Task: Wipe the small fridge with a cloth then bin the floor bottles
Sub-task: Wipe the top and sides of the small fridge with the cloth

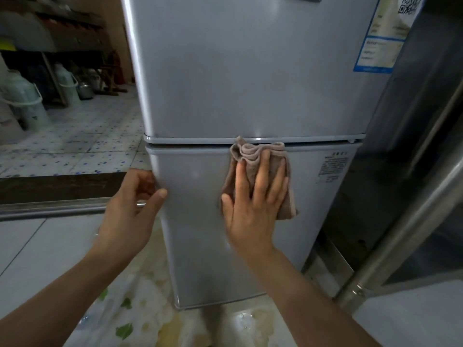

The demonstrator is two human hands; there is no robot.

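A small grey two-door fridge (250, 78) stands straight ahead, its lower door below a seam at mid-height. My right hand (253, 204) lies flat with spread fingers on a folded brown cloth (255, 156), pressing it against the top of the lower door. The cloth's upper folds reach the seam between the doors. My left hand (132, 204) grips the left edge of the lower door, thumb on the front and fingers curled round the side. No bottles can be made out on the floor.
A steel cabinet with a round metal rail (411, 196) stands close on the right. Under the fridge lies a patterned plastic sheet (140, 304). At the left a dark threshold (55, 189) leads to a speckled tile floor with pale green flasks (27, 101) and pots.
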